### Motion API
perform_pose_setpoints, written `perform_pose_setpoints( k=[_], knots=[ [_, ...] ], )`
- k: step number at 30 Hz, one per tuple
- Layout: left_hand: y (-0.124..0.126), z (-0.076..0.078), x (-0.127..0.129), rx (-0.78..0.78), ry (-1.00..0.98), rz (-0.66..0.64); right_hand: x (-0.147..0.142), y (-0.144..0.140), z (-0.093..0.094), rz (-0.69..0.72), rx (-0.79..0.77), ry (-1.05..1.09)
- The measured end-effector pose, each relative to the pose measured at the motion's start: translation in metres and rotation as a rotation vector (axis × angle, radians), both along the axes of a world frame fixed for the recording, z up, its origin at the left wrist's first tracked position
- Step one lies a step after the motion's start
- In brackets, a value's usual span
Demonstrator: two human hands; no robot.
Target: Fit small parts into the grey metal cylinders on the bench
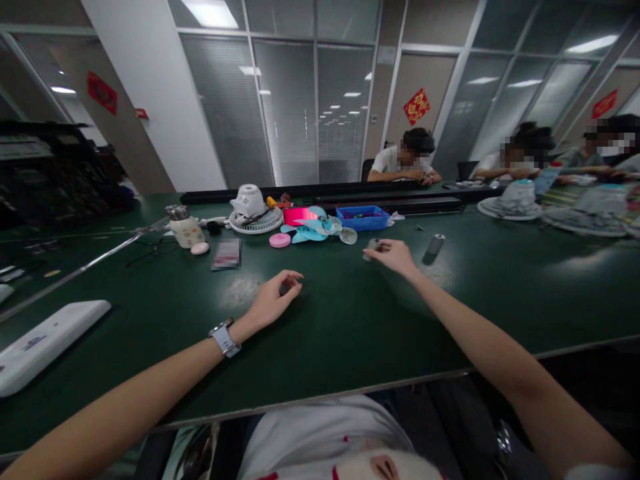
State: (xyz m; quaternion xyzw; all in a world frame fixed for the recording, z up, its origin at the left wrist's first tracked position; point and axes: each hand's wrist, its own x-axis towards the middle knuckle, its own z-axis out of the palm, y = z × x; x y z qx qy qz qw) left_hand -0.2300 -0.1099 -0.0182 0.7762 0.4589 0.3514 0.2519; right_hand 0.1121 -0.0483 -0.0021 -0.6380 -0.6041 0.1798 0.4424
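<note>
My right hand [395,257] is closed around a small grey cylinder [371,251], pinched between thumb and fingers just above or on the green table; its exact kind is hard to make out. To the right of that hand a similar grey metallic cylinder [436,245] stands upright. My left hand [277,295], with a watch [225,337] on its wrist, hovers over or rests on the table with loosely curved fingers apart and nothing visible in them. Beyond the hands lie light blue fan blades [313,229] and a pink round piece [280,240].
A blue tray [364,219] and a white fan housing [256,212] are at the back of the table [330,333]. To the left are a patterned bottle [185,229], a blurred card [227,255] and a long white case [50,343]. Several people sit across the table.
</note>
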Motion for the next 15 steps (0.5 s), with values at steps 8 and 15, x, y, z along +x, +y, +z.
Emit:
perform_pose_setpoints(
  k=[8,15],
  knots=[
    [-0.016,0.004,0.019,0.099,-0.036,-0.136,-0.125,-0.069,-0.014,0.703,0.016,0.127],
    [-0.003,0.01,0.021,0.059,-0.094,-0.062,-0.123,-0.072,-0.02,0.68,0.024,0.08]
  ],
)
